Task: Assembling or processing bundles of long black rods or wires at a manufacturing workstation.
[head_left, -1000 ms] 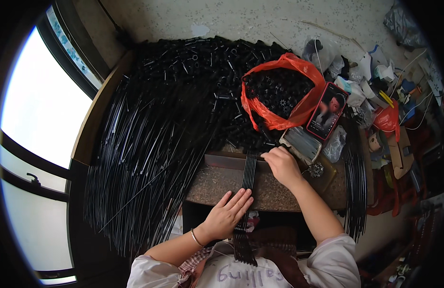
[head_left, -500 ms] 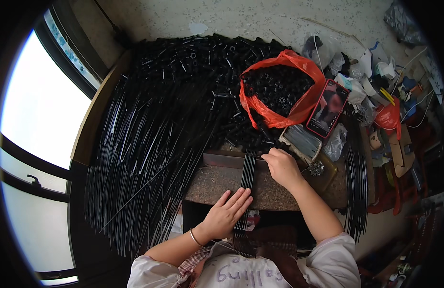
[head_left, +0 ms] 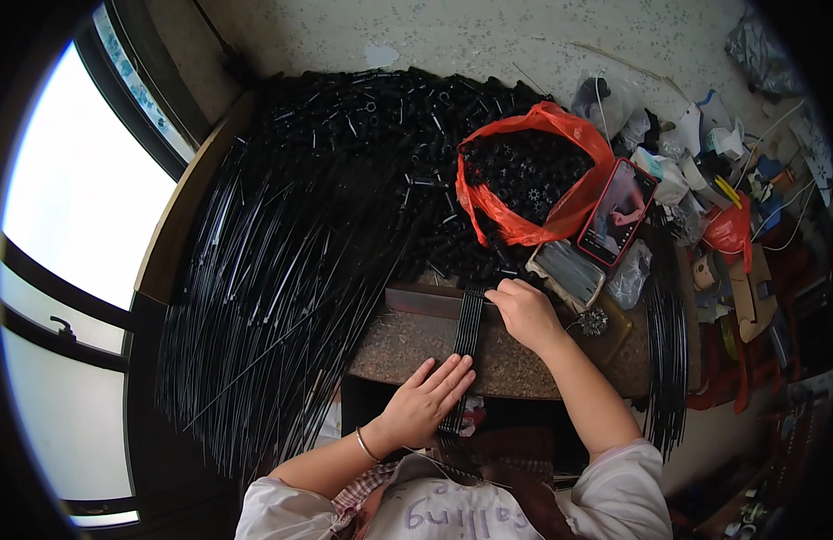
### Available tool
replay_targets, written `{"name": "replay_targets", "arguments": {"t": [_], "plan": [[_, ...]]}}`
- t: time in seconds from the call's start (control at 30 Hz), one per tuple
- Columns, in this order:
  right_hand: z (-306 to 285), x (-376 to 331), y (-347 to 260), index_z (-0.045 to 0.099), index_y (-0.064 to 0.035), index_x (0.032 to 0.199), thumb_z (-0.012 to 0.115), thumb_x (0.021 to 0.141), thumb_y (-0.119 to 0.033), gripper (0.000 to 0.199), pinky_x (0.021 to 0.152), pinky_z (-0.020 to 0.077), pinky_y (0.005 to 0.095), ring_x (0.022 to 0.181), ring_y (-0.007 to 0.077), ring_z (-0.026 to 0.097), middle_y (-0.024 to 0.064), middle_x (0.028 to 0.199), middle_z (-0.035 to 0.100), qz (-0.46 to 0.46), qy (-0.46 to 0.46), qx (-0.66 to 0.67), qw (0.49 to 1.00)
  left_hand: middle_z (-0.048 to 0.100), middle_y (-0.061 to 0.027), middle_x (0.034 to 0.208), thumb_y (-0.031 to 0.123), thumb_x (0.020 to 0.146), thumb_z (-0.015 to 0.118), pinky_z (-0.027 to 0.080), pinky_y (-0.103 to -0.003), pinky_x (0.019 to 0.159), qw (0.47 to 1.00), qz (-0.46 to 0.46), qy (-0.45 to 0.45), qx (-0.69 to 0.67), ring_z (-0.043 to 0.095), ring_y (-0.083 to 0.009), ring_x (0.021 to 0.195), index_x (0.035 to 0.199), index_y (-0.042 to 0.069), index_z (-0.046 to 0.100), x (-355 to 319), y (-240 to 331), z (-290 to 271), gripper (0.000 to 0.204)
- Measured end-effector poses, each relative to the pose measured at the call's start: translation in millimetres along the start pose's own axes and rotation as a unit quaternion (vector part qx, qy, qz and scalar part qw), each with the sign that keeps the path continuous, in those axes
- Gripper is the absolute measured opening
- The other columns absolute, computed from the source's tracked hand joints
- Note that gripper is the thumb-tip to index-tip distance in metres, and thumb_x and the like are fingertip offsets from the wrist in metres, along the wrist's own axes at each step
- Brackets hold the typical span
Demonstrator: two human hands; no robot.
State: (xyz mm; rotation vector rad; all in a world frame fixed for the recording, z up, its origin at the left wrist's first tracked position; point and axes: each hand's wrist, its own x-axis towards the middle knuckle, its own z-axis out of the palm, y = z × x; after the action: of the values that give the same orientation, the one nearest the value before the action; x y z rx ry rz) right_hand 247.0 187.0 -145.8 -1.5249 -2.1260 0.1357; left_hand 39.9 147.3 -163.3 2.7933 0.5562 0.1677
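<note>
Rods (head_left: 468,329) under left grip (head_left: 425,402), beside right grip (head_left: 527,315)

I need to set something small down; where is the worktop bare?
The worktop is bare between the loose black rods and the black strands under the left hand, and between those strands and the right forearm. Behind, it is crowded: black tubular parts, red plastic bag, phone.

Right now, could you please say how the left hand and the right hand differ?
The left hand rests flat, fingers extended over the black strips; the right hand has curled fingers near their upper part. The left wrist carries a bracelet; the right wrist is bare. Both are gloveless.
</note>
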Motion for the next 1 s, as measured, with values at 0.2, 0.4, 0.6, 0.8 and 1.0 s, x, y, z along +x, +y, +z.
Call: {"name": "replay_targets", "arguments": {"t": [0.2,0.4,0.6,0.8,1.0], "plan": [[-13.2,2.6,13.6,0.054,-0.0044,0.068,0.060,0.056,-0.009,0.014,0.056,0.0381,0.0271,0.065,0.0171,0.046,0.0017,0.067,0.049,-0.116,0.055,-0.097,0.987,0.022,-0.0132,0.124,0.012,0.068,0.034,0.016,-0.036,0.092,1.000,-0.010,0.003,-0.012,0.021,-0.0233,0.115,0.118,0.000,0.025,-3.6,1.1,-2.2,0.052],[-22.8,-18.1,20.8,0.057,-0.0053,0.073,0.053,0.057,-0.003,0.016,0.053,0.0390,0.0279,0.060,0.0172,0.046,0.0014,0.065,0.048,-0.106,0.041,-0.094,0.989,0.022,-0.0133,0.124,0.012,0.068,0.034,0.017,-0.036,0.092,1.000,0.006,0.003,-0.015,0.021,-0.0235,0.115,0.118,0.000,0.025,-3.6,-0.6,0.6,0.052],[-22.8,-14.4,14.9,0.056,-0.0063,0.076,0.048,0.062,-0.006,0.016,0.053,0.0411,0.0274,0.062,0.0170,0.047,0.0021,0.063,0.046,-0.081,-0.006,-0.063,0.995,0.021,-0.0136,0.124,0.013,0.068,0.035,0.017,-0.036,0.092,1.000,0.002,0.007,-0.002,0.021,-0.0241,0.115,0.118,0.000,0.023,-5.6,-0.4,3.1,0.053],[-24.2,-16.6,6.7,0.057,-0.0068,0.078,0.049,0.061,-0.002,0.020,0.054,0.0413,0.0281,0.063,0.0179,0.048,0.0035,0.064,0.046,-0.049,-0.055,-0.036,0.997,0.021,-0.0135,0.125,0.012,0.067,0.035,0.017,-0.036,0.092,1.000,0.003,0.003,-0.010,0.021,-0.0241,0.115,0.118,0.000,0.023,-7.3,-2.2,3.8,0.054],[-21.8,-8.5,11.5,0.057,-0.0077,0.078,0.050,0.060,-0.002,0.021,0.052,0.0409,0.0286,0.061,0.0177,0.049,0.0029,0.063,0.045,-0.041,-0.031,-0.043,0.998,0.021,-0.0132,0.125,0.011,0.067,0.035,0.016,-0.035,0.092,1.000,0.002,0.011,-0.027,0.020,-0.0239,0.116,0.118,0.000,0.023,-3.8,-5.5,-0.4,0.054]]}}
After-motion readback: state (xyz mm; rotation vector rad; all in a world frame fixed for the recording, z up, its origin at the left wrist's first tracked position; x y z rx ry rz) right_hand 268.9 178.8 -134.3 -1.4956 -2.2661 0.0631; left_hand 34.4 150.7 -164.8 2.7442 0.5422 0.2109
